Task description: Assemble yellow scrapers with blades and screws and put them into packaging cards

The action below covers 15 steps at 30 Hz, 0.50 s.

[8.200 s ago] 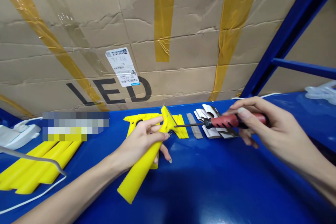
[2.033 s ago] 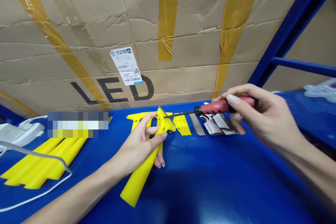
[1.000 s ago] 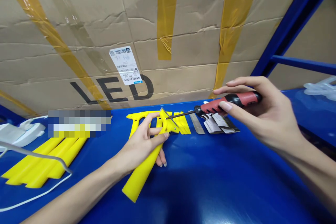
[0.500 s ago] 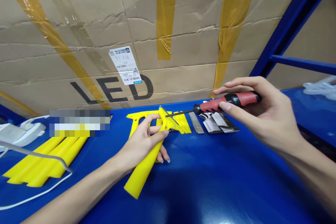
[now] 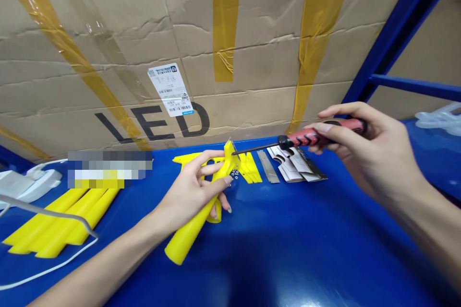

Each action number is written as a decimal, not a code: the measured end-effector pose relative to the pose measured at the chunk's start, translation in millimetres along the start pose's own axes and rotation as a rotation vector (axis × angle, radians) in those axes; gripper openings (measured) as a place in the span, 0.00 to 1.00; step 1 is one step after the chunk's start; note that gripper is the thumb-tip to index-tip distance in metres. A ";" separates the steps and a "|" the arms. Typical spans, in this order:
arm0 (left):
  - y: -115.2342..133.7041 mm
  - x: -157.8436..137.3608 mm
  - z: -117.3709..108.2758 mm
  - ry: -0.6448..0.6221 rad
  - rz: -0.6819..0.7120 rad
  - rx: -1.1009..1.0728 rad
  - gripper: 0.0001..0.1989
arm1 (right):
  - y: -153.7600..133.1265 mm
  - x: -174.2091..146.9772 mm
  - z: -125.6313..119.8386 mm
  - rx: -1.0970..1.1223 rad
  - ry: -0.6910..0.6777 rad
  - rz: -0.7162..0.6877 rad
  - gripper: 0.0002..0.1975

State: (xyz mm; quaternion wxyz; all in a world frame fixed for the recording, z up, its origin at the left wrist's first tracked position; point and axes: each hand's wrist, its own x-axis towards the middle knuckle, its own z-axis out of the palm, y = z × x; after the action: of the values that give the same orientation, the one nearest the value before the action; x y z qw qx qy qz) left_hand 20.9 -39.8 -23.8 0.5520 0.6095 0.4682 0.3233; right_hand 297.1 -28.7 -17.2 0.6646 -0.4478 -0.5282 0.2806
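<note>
My left hand (image 5: 192, 184) is closed around a yellow plastic scraper (image 5: 182, 240), its long handle slanting down toward me. At the scraper's upper end the head is turned nearly edge-on, with a thin blade edge showing. My right hand (image 5: 383, 146) grips a red and black screwdriver (image 5: 302, 138), fingers around the handle. The screwdriver's shaft points left, and its tip meets the scraper head; whether it sits in a screw is too small to tell. Small metal nuts (image 5: 235, 173) lie behind the left thumb. Flat yellow pieces (image 5: 252, 170) lie just beyond.
Grey metal blades (image 5: 268, 168) and printed cards (image 5: 291, 165) lie to the right of the yellow pieces. Several yellow handles (image 5: 65, 223) and a white cable (image 5: 79, 220) are at left. A taped cardboard box (image 5: 252, 100) stands behind the blue tabletop (image 5: 288, 249); a blue post (image 5: 396, 33) rises at right.
The scraper has turned in my left hand, its head now more edge-on and slightly right. My right hand has shifted right with the screwdriver, whose handle has rotated in the fingers.
</note>
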 end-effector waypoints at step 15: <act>-2.3 -0.3 -17.5 0.033 0.517 1.193 0.19 | 11.7 11.4 -5.1 0.156 0.160 0.266 0.07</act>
State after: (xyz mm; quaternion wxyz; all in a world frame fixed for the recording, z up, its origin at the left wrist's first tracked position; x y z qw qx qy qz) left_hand 4.3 -33.7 -22.8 0.0159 0.8994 0.4139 0.1397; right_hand 306.3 -15.5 -22.7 0.6943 -0.4818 -0.3862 0.3698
